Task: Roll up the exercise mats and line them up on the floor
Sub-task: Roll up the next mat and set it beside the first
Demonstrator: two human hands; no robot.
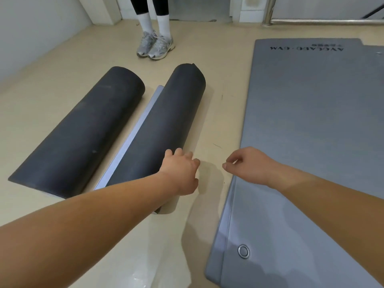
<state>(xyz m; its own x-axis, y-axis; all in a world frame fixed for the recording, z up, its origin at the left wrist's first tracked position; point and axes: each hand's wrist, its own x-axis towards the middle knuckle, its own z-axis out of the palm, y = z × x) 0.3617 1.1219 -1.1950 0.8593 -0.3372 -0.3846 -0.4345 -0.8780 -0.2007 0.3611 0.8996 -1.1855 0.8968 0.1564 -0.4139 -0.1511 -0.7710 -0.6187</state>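
Observation:
Two dark rolled-up mats lie side by side on the beige floor: one on the left (83,129), one in the middle (164,125) with a light grey flap showing along its left side. A grey mat (311,132) lies flat and unrolled on the right. My left hand (180,173) rests against the near end of the middle roll, fingers spread and not gripping. My right hand (247,164) hovers over the left edge of the flat mat, its fingers loosely curled and holding nothing.
A person's legs in white socks and grey sneakers (154,45) stand at the far end of the rolls. A white wall (31,34) runs along the left. A metal rail (324,21) and a doorway lie at the back. A metal eyelet (243,250) sits in the flat mat's near corner.

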